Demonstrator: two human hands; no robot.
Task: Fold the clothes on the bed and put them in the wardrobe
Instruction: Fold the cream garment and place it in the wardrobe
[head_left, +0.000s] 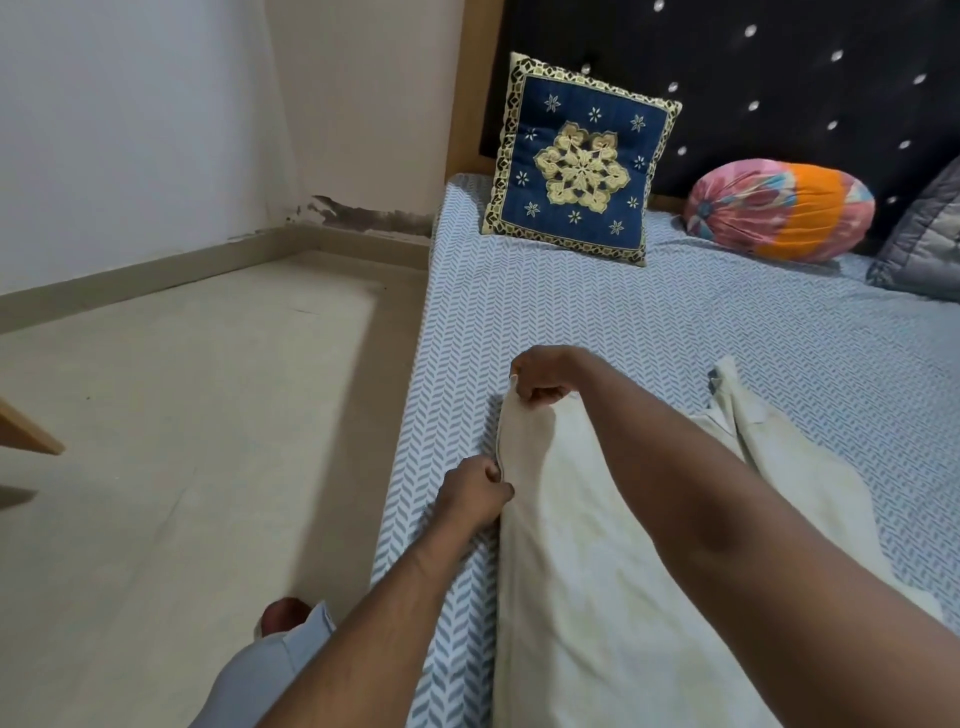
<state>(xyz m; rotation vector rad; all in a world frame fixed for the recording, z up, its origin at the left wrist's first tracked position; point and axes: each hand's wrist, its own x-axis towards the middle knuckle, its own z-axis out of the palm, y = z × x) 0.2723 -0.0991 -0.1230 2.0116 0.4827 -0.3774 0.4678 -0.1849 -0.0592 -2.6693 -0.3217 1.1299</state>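
Note:
A cream-white garment (587, 561) lies lengthwise on the bed (597, 312), near its left edge. My left hand (475, 493) pinches the garment's left hem close to me. My right hand (543, 376) pinches the same hem farther up, lifting its far corner a little off the sheet. A second part of the white cloth (753, 431) trails to the right behind my right forearm, which hides part of it. No wardrobe is in view.
A blue embroidered cushion (582, 161) leans on the dark headboard (779, 78). A pink and orange bolster (779, 208) and a grey pillow (924, 244) lie at the bed's head. Beige floor (182, 415) lies left of the bed, with a wooden piece (26, 431) at the far left.

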